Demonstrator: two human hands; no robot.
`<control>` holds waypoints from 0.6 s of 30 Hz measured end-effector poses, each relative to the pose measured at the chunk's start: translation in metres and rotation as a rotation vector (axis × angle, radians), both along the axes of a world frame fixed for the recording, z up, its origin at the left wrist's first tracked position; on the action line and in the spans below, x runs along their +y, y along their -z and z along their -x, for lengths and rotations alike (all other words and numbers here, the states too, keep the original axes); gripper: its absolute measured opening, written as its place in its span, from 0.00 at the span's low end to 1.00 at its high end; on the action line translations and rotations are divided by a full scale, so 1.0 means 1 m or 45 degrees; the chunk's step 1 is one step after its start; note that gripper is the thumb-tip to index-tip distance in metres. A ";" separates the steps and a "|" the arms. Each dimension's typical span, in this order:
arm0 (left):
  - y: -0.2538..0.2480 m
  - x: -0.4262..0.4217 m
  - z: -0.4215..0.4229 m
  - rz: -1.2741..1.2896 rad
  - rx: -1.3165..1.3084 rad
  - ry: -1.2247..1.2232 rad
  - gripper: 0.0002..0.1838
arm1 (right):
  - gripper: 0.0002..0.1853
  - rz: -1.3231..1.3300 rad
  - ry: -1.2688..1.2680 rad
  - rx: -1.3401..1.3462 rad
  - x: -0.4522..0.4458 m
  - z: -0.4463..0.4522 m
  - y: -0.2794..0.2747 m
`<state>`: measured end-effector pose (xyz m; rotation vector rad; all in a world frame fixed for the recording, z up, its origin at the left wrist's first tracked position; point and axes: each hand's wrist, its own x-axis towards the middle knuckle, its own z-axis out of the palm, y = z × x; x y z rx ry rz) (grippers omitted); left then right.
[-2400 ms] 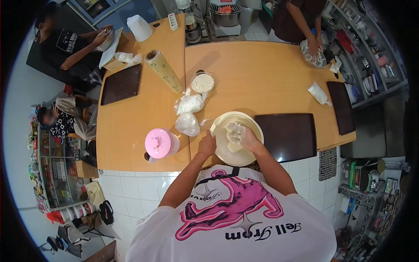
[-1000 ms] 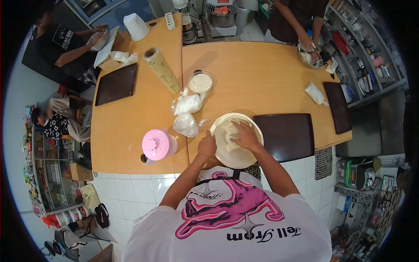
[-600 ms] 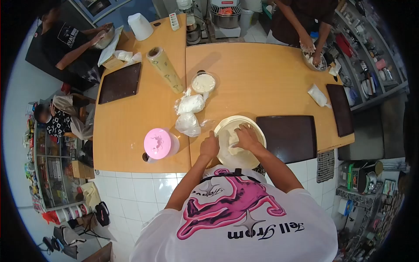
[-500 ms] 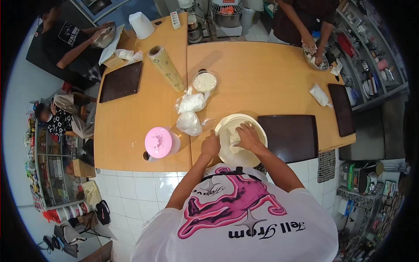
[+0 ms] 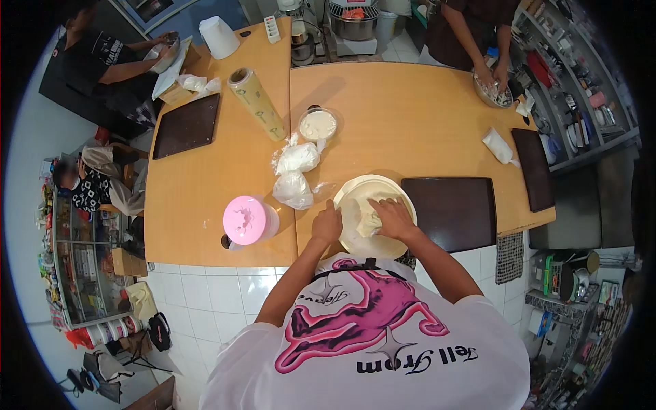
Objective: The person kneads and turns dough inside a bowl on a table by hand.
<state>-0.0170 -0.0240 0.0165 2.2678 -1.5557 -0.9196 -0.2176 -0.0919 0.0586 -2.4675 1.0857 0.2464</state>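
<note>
The cream mixing bowl (image 5: 350,215) is positioned at the near edge of the wooden surface (image 5: 396,116), with the dough (image 5: 369,224) inside it. The left hand (image 5: 327,222) is at the bowl's left rim, fingers curled and pinching the wall. The right hand (image 5: 395,219) is inside the bowl, fingers bent over the dough and touching it; whether they close around it cannot be told. This hand hides part of the dough. A dark rectangular tray (image 5: 451,213) lies immediately right of the bowl and limits clearance there; contact between them cannot be determined. To the left, two plastic bags of white powder (image 5: 298,158) lie end to end, with spilled powder alongside. Beyond them are a round tub of white powder (image 5: 318,126) and an upright roll of cling film (image 5: 256,102). A pink-lidded container (image 5: 247,220) stands farther left, well apart from the bowl.
</note>
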 end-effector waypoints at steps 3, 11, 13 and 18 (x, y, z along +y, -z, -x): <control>0.005 0.001 -0.001 0.030 -0.009 -0.002 0.17 | 0.32 0.012 -0.070 0.052 0.002 0.006 0.005; 0.005 0.004 0.000 0.110 0.033 -0.060 0.16 | 0.27 -0.102 0.259 -0.496 -0.006 0.019 0.008; 0.006 0.005 0.000 0.120 0.018 -0.057 0.16 | 0.25 -0.070 0.384 -0.743 -0.004 0.016 -0.003; 0.007 0.005 0.001 0.133 0.045 -0.052 0.15 | 0.21 -0.199 0.524 -0.979 -0.002 0.016 0.012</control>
